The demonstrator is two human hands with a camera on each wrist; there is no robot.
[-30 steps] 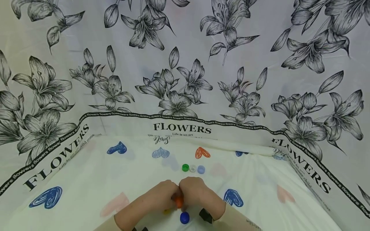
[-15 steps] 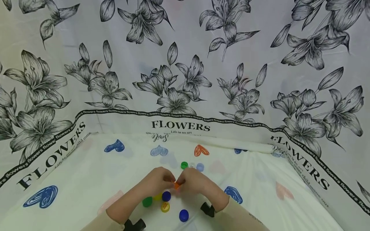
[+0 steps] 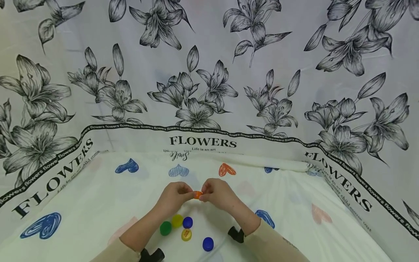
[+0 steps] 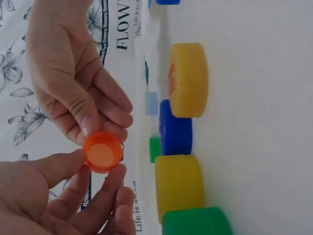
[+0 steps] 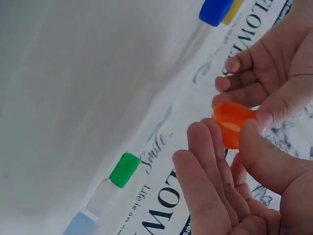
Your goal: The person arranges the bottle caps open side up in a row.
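An orange bottle cap (image 3: 198, 195) is held up between both hands, over the cloth. My left hand (image 3: 173, 197) pinches its left side with thumb and fingers. From the other side, my right hand (image 3: 220, 193) pinches it with thumb and fingertips. The left wrist view shows the cap (image 4: 102, 152) face-on, a round rim about a paler centre. Nearer my body lie a green cap (image 3: 165, 228), a yellow cap (image 3: 177, 221), a blue cap (image 3: 188, 222) and a printed yellow cap (image 3: 186, 234). Another blue cap (image 3: 208, 244) sits apart, to their right.
Beyond the hands, a green cap (image 5: 125, 170), a clear cap (image 5: 102, 199) and a light blue cap (image 5: 81, 223) stand in a row; the hands hide them in the head view. A flower-printed curtain (image 3: 203, 91) rises behind the heart-patterned cloth (image 3: 108, 189).
Both hands have moved forward, away from the body, with the orange cap and spread slightly apart around it. The caps nearer the body have come into view, while the far row is now covered.
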